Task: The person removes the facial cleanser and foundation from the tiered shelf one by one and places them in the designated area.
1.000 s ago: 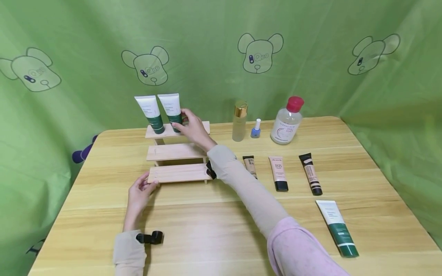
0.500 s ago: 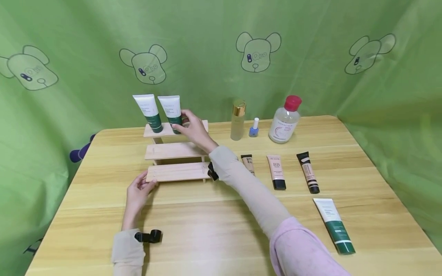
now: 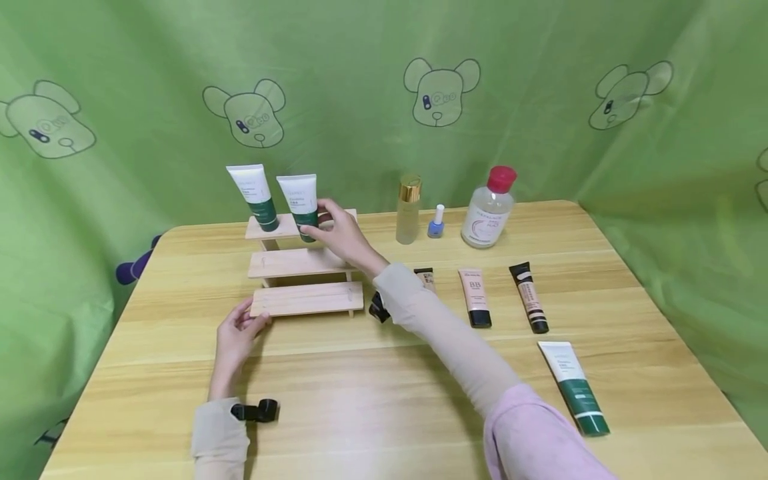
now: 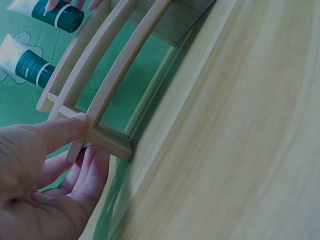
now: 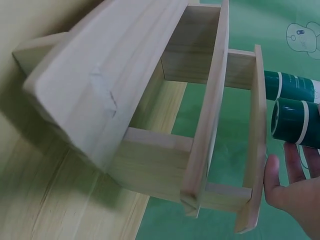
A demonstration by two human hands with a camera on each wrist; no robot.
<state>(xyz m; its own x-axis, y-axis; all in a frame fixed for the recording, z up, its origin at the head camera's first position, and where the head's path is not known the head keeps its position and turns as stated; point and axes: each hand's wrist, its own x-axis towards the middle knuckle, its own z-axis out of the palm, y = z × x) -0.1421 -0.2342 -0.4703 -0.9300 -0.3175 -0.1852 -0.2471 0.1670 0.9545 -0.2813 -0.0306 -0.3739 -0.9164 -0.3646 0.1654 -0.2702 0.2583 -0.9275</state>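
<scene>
A three-tier wooden display stand [image 3: 306, 299] is on the table. My left hand [image 3: 237, 337] pinches the left end of its lowest shelf; in the left wrist view, the thumb [image 4: 65, 131] presses the plank and the fingers curl beneath. At the top shelf, my right hand [image 3: 345, 237] holds a white-and-green squeeze tube [image 3: 300, 200] cap-down, its cap end in front of the shelf edge in the head view. A matching tube [image 3: 255, 193] stands on the top shelf to its left. From the right wrist, the held tube's green cap [image 5: 292, 120] shows just beyond the top plank.
Behind, right of the stand, are a gold-capped bottle [image 3: 408, 213], blue nail polish [image 3: 436, 223] and a red-capped bottle [image 3: 489, 210]. Small tubes lie in front: one partly behind my right sleeve, a pink BB tube [image 3: 474, 293], a black-capped tube [image 3: 529, 297]. Another green-white tube [image 3: 574, 387] lies nearer.
My right hand has brought the held tube slightly down and toward me, from the top shelf to its front edge. The left hand keeps its hold; the head view has shifted a little.
</scene>
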